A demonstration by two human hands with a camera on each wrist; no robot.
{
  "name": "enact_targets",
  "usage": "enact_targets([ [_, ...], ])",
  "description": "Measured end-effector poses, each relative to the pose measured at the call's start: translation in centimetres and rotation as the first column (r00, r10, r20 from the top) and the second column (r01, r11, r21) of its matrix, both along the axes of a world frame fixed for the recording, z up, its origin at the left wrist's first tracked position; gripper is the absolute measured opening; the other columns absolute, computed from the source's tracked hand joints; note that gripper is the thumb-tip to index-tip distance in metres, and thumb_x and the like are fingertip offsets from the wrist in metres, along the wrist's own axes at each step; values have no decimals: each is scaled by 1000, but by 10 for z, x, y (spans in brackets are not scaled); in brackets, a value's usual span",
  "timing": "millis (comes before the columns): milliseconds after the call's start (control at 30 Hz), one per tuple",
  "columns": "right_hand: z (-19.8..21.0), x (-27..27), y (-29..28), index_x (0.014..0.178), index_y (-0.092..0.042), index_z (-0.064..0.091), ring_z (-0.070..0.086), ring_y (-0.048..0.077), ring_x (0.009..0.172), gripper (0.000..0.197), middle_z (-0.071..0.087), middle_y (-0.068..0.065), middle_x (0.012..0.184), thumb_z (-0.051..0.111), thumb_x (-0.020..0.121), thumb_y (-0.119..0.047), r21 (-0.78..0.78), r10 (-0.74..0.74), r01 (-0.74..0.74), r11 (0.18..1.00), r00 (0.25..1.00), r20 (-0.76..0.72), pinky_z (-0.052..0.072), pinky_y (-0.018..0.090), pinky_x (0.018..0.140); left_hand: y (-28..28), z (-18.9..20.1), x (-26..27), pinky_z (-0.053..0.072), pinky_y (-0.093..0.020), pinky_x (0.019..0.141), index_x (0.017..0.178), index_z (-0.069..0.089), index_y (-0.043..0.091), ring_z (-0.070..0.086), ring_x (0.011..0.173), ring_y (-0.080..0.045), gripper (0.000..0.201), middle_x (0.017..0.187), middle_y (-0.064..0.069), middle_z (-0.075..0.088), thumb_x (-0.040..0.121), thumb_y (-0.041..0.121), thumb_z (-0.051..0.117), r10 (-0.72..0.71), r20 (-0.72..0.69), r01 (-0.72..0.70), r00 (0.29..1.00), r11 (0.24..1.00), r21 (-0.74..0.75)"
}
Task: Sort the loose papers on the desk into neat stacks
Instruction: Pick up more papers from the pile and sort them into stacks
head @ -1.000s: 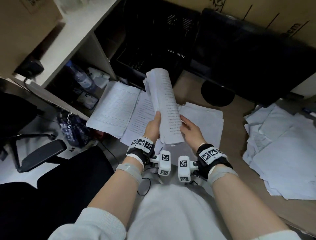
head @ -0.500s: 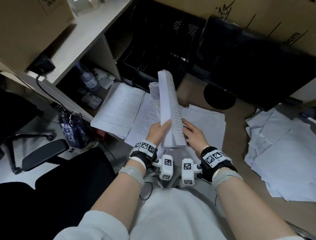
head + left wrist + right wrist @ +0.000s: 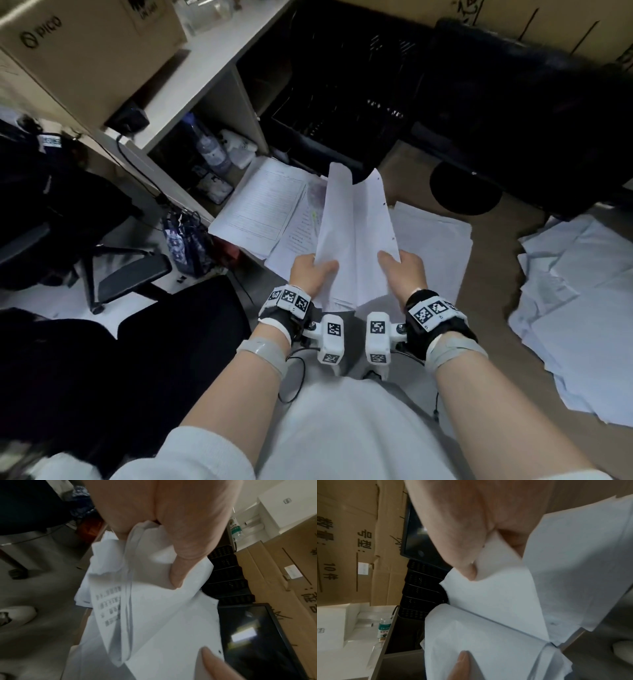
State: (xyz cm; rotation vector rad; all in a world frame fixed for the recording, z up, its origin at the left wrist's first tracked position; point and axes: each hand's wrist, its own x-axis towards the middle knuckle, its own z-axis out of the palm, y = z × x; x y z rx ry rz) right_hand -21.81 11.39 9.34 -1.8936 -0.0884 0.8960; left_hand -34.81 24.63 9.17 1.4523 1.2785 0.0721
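I hold a bundle of white sheets [image 3: 356, 236] upright over the desk's near edge, spread open in a V. My left hand [image 3: 313, 270] grips its left half, thumb on top [image 3: 178, 574], with printed sheets [image 3: 111, 608] under the fingers. My right hand [image 3: 399, 269] grips the right half [image 3: 496, 601], thumb pressed on the paper. Beneath the bundle lie a flat pile of white papers [image 3: 435, 246] and printed pages [image 3: 263, 205] at its left. A large loose heap of papers [image 3: 582, 308] spreads over the right side of the desk.
A black monitor [image 3: 513, 113] with a round base [image 3: 466, 192] stands at the back, beside stacked black trays [image 3: 329, 106]. A shelf unit [image 3: 212, 68] with a cardboard box [image 3: 85, 51] and a bottle [image 3: 209, 147] is at the left. An office chair [image 3: 113, 274] stands beside me.
The bundle was closed and edge-on between both hands; now it is spread open into two halves, one in each hand, with blank sides toward me. My head has tilted.
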Motion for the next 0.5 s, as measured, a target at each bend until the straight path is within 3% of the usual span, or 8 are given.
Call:
enact_targets([
  [67, -10, -2, -7, 73, -5, 63, 56, 25, 68, 28, 63, 2, 71, 57, 91, -25, -86, -51, 58, 995, 996, 75, 45, 30, 67, -2, -1, -7, 52, -27, 65, 82, 70, 10, 65, 74, -21, 7, 76, -5, 69, 84, 17, 70, 57, 5, -57, 998, 998, -17],
  [200, -12, -1, -13, 71, -10, 61, 54, 29, 68, 28, 60, 1, 68, 57, 93, -25, -170, -197, 225, 959, 967, 164, 42, 30, 68, 7, -4, -16, 51, -27, 68, 75, 67, 12, 66, 76, -25, 11, 77, -7, 69, 83, 19, 65, 167, -19, -167, 986, 986, -4],
  [300, -7, 2, -4, 70, -11, 57, 49, 28, 64, 29, 56, 4, 68, 59, 93, -29, -137, -285, 329, 934, 920, 269, 38, 30, 61, 21, -5, -20, 47, -28, 67, 69, 63, 11, 61, 73, -26, 22, 71, -5, 65, 72, 33, 62, 208, -20, -207, 978, 978, 38],
  [400, -3, 3, 18, 70, -8, 61, 46, 24, 60, 31, 54, 3, 62, 66, 88, -33, -77, -228, 269, 960, 911, 344, 36, 30, 57, 36, -3, -20, 51, -34, 70, 74, 63, 9, 63, 77, -26, 26, 77, -8, 67, 74, 35, 64, 181, 0, -181, 983, 983, 17],
  [467, 3, -3, 42, 70, -15, 64, 50, 16, 61, 25, 58, -6, 63, 71, 85, -34, -46, -77, 97, 994, 941, 330, 40, 28, 59, 46, -4, -17, 55, -35, 73, 81, 68, 7, 69, 82, -27, 26, 82, -8, 71, 80, 33, 68, 154, 62, -152, 986, 988, -39],
  [500, 7, -9, 56, 77, -21, 70, 57, 12, 67, 16, 65, -11, 72, 73, 84, -35, -2, 12, -12, 1000, 961, 277, 46, 26, 65, 52, -5, -16, 57, -34, 74, 85, 70, 7, 71, 84, -26, 27, 84, -7, 73, 83, 34, 71, 133, 105, -126, 986, 990, -66],
])
